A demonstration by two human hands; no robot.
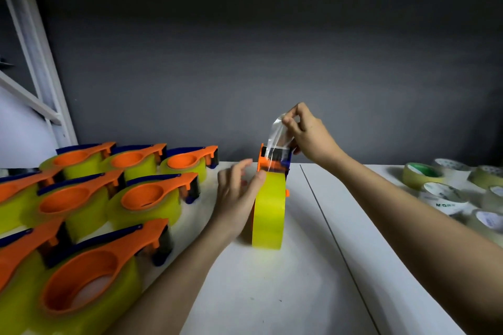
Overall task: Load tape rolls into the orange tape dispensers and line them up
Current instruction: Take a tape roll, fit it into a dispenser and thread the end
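The fingertips of the right hand (pixel 307 133) are pressed together on the free end of a clear tape strip (pixel 277 133) and hold it up above the dispenser. The strip goes down from the pinch to the front of the orange dispenser (pixel 272 163), where a dark blue part is seen on its right side. The other fingers of this hand are curled close to the strip.

The left hand (pixel 236 193) is on the left side of the same dispenser. Its thumb touches the upper edge of the yellow-green tape roll (pixel 268 215), and the other fingers are spread apart and relaxed, a little blurred, so it is not clear if they touch the orange side. The roll stands upright on its edge inside the dispenser, near the middle of the white table (pixel 272 294), just left of a thin dark seam in the table top.

To the left, loaded dispensers (pixel 136 198) lie flat in rows, each with an orange handle and a yellow-green roll, close to each other. At the far right, loose tape rolls (pixel 441 196) lie flat in a group, well apart from the hands. Behind the table there is a dark grey wall (pixel 245 49), and a white frame (pixel 35 62) stands at the left.
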